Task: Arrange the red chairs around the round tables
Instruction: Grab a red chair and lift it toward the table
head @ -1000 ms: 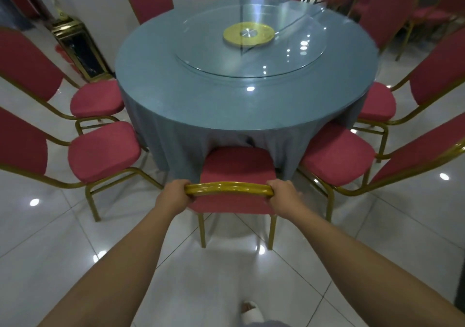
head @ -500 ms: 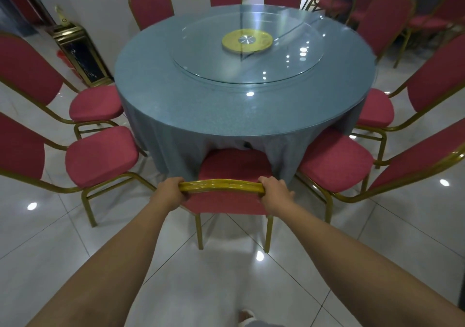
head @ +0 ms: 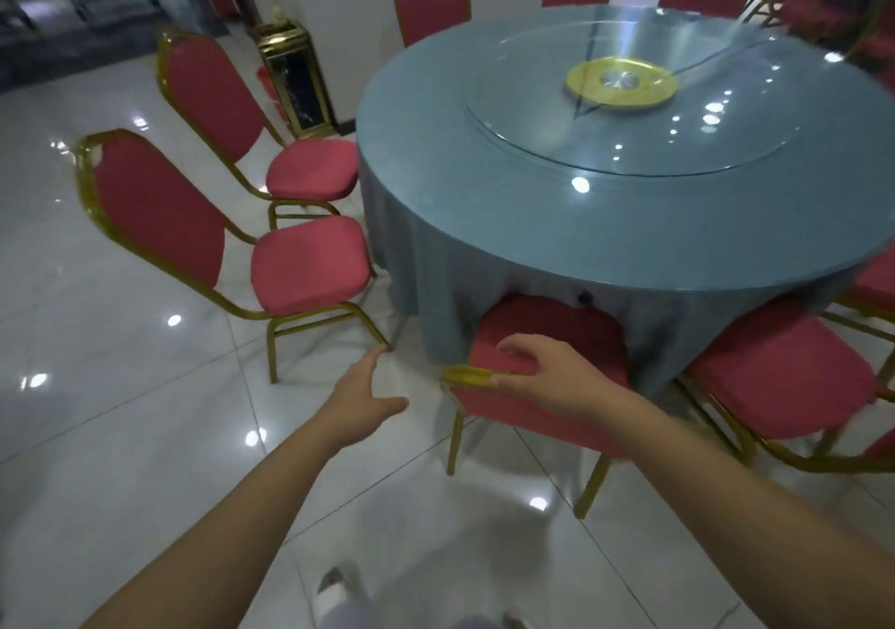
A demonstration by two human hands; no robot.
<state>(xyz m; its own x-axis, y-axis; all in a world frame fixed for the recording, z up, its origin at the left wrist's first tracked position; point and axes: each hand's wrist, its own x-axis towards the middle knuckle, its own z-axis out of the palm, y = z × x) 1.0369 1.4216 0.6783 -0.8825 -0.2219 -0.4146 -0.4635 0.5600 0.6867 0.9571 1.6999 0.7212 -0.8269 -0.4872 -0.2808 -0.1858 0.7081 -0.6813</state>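
The right hand (head: 547,379) is touching the red chair (head: 557,318) (lower centre), fingers (head: 514,345) loosely spread. The left hand (head: 361,398) is hovering, fingers spread.

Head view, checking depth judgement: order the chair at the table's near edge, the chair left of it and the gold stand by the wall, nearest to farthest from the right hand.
1. Near-edge chair: its back rail sits right at the right hand.
2. Left chair: one place to the left.
3. Gold stand: far left, beyond both chairs.

Open floor (head: 145,435) left (chairs (head: 310,265) beyond)
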